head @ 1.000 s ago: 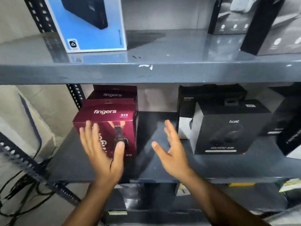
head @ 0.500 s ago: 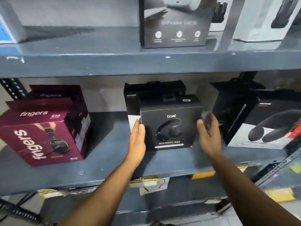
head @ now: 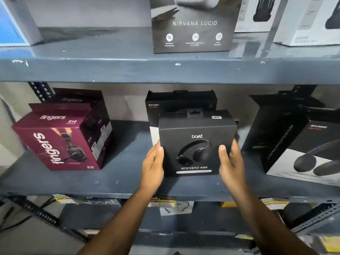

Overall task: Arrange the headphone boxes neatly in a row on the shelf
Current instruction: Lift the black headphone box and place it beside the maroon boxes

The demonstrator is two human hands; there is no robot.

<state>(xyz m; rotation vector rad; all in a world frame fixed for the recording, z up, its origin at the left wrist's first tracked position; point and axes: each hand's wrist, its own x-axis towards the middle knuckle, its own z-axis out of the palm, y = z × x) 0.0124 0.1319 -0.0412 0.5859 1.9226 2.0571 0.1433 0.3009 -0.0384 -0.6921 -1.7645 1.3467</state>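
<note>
A black boAt Rockerz 430 box stands in the middle of the grey middle shelf. My left hand presses its left side and my right hand grips its right side, thumb on the front face. Directly behind it stands another black Rockerz box, partly hidden. At the left a maroon Fingers S10 box sits angled, with a second maroon Fingers box behind it. At the right a black-and-white Rockerz box stands turned at an angle.
The upper shelf carries a grey Nirvana Lucid box, white boxes at the right and a blue-and-white box at the left. A perforated upright rises at the back left. Labels and cables hang below the shelf edge.
My hands left the maroon Fingers box, moved right and closed on both sides of the boAt box. The view shifted right and came closer to the shelf.
</note>
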